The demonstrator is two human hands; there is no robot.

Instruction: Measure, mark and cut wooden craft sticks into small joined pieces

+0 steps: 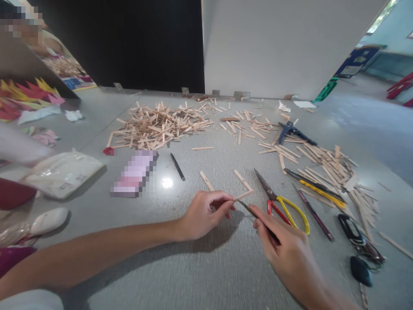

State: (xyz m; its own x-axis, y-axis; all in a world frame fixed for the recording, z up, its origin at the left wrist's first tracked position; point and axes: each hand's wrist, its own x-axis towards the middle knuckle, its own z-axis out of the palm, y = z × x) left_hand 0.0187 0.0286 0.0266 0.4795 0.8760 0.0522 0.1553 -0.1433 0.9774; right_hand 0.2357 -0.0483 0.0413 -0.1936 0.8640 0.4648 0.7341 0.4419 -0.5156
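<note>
My left hand [206,213] pinches the near end of an angled wooden strip piece [244,196] above the grey table. My right hand [284,245] is closed around a thin dark pointed tool [247,207], its tip close to my left fingertips. Another light wooden strip [206,181] lies just beyond my left hand. Scissors [274,198] with red and yellow handles rest beside my right hand, blades pointing away. Whether the tool's tip touches the wood is too small to tell.
A pile of wooden strips [161,125] lies toward the divider [264,47]. Cutters [290,129], a yellow knife [322,193], a maroon pen-like tool [314,213] and keys [361,270] are at right. Left are a phone [134,172], black tool [177,166] and plastic packet [66,172].
</note>
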